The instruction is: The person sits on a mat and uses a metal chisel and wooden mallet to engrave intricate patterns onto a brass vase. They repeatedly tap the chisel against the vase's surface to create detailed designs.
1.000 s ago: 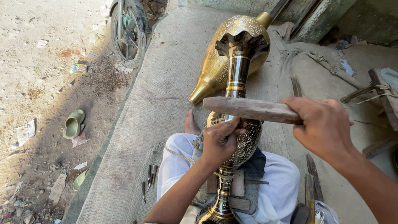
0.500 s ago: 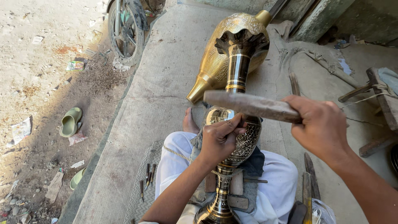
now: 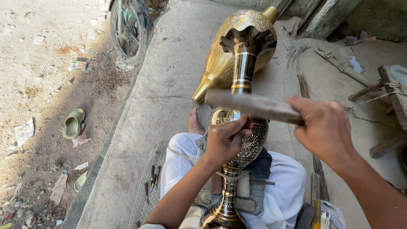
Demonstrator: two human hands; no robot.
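1. Centrally, a tall engraved brass vase (image 3: 239,140) lies across the seated person's lap, its scalloped dark mouth pointing away and its foot near the bottom edge of the view
2. The left hand (image 3: 224,142) rests on the vase's round belly, fingers curled together and pinching a small thin tool against the metal; the tool itself is mostly hidden
3. The right hand (image 3: 326,131) is closed in a fist around a wooden mallet (image 3: 252,106), which is blurred and held crosswise just above the left hand and the vase's neck
4. Behind the vase, a second golden brass vase (image 3: 229,55) lies on its side on the woven mat (image 3: 169,85)
5. Several slim metal chisels (image 3: 151,180) lie on the mat beside the person's left knee
6. Off the mat, on the dirt, are a green sandal (image 3: 73,123) and a motorcycle wheel (image 3: 128,27)
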